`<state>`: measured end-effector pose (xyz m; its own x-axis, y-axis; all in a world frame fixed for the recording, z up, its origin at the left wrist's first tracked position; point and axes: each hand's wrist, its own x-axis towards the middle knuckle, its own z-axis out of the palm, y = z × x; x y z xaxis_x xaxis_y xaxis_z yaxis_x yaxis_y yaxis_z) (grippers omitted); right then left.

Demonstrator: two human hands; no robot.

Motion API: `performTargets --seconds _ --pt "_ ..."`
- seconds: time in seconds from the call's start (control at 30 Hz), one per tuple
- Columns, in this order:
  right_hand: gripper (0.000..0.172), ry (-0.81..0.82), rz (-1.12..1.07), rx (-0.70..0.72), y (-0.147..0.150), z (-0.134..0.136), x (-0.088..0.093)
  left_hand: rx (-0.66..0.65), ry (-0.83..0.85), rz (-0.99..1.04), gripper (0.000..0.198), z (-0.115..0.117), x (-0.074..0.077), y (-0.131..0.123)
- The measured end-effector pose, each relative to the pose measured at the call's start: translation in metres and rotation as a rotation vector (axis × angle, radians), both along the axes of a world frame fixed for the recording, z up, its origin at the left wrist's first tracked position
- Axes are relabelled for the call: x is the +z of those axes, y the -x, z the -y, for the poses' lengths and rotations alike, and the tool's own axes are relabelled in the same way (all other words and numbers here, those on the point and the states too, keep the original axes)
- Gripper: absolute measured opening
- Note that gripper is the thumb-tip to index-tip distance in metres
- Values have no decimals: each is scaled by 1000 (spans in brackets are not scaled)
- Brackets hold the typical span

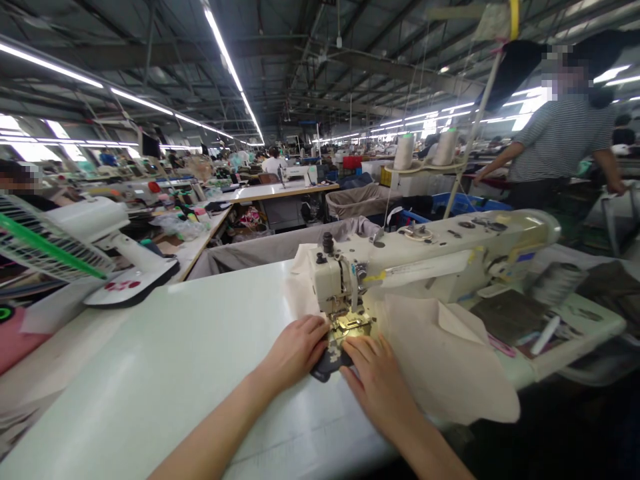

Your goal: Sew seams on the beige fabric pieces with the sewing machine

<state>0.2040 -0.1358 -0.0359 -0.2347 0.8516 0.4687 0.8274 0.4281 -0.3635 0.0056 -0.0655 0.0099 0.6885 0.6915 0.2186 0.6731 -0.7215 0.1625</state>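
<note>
A cream sewing machine (400, 260) stands on the pale green table, its lit needle area just beyond my fingertips. My left hand (297, 348) lies left of the presser foot, palm down, with its fingers close together at the edge of a small dark piece (331, 360). On the other side, my right hand (376, 373) rests with its fingers stretched forward and the thumb apart, touching the dark piece's right edge. Whether this piece is fabric or part of the machine, I cannot tell. Cream fabric (445, 360) spreads right of my right hand, and more lies behind the machine head.
The tabletop (200, 347) stretches left. A white fan (95, 233) stands on the neighbouring table. Thread cones (404, 152) sit on a stand behind the machine. A grey spool (556, 285) and a white-handled tool (546, 335) lie right. A person (560, 140) stands at the back right.
</note>
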Motion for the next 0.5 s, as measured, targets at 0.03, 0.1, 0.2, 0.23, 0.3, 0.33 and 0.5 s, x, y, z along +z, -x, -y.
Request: performTargets --seconds 0.03,0.1,0.2,0.23,0.3,0.33,0.5 --pt "25 -3 -17 2 0 2 1 14 4 -30 22 6 2 -1" --pt "23 4 -43 15 -1 5 3 18 18 -74 13 21 5 -5" --pt "20 36 -55 61 -3 11 6 -42 47 -91 12 44 7 -12" --pt "20 44 -55 74 -3 13 6 -63 47 -87 12 51 7 -14" --pt "19 46 -50 85 -5 15 6 -79 29 -77 13 59 6 -16" --pt "19 42 -44 86 -6 15 6 -80 14 -71 14 61 5 -16" --pt "19 33 10 118 -11 16 6 -91 -60 -82 25 60 0 -12"
